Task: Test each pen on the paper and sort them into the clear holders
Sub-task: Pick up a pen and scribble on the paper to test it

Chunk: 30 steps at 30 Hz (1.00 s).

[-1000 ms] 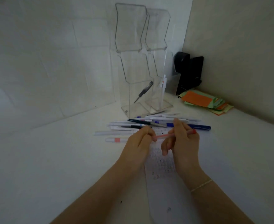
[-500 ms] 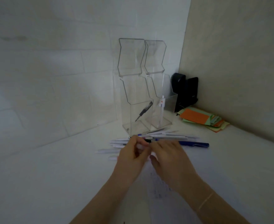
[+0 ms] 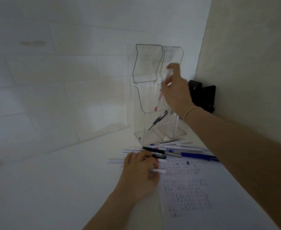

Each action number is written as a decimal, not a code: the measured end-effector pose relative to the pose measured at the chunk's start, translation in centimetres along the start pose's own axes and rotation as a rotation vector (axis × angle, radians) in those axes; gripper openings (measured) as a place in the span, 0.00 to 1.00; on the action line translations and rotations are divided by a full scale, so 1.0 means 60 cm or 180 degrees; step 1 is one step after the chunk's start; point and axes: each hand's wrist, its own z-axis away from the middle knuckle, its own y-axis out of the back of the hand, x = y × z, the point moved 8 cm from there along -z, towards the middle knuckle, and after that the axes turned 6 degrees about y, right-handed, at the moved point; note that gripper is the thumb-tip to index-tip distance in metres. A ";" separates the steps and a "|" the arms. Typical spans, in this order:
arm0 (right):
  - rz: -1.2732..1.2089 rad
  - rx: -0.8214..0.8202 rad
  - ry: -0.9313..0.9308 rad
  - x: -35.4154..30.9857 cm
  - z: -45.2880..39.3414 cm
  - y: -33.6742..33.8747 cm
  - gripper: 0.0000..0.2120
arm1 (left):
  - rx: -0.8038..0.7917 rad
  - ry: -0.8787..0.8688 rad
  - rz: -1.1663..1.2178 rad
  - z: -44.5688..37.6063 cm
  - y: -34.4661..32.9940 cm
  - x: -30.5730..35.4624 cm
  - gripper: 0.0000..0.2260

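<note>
My right hand (image 3: 176, 90) is raised in front of the two clear holders and pinches a red pen (image 3: 161, 93), held steeply with its tip low. The pen's tip hangs at the upper opening of the left clear holder (image 3: 146, 67), which has a black pen (image 3: 158, 120) in its bottom section. The right clear holder (image 3: 173, 53) stands beside it with a white pen (image 3: 176, 125) inside. My left hand (image 3: 141, 173) rests on the pile of pens (image 3: 178, 148) by the test paper (image 3: 194, 188); its fingers curl over a white pen (image 3: 159, 170).
A black object (image 3: 202, 95) stands in the corner behind the holders. White tiled wall at the left, beige wall at the right. A blue pen (image 3: 199, 156) lies at the pile's right end.
My right hand has lifted the red pen from the paper up to the holders. My left hand let go of that pen and dropped onto the pile. The view tilted upward.
</note>
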 end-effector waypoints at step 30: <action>-0.1577 -0.1859 -0.2231 0.009 0.340 -0.031 0.07 | 0.0687 0.1290 0.3705 0.002 0.076 0.012 0.07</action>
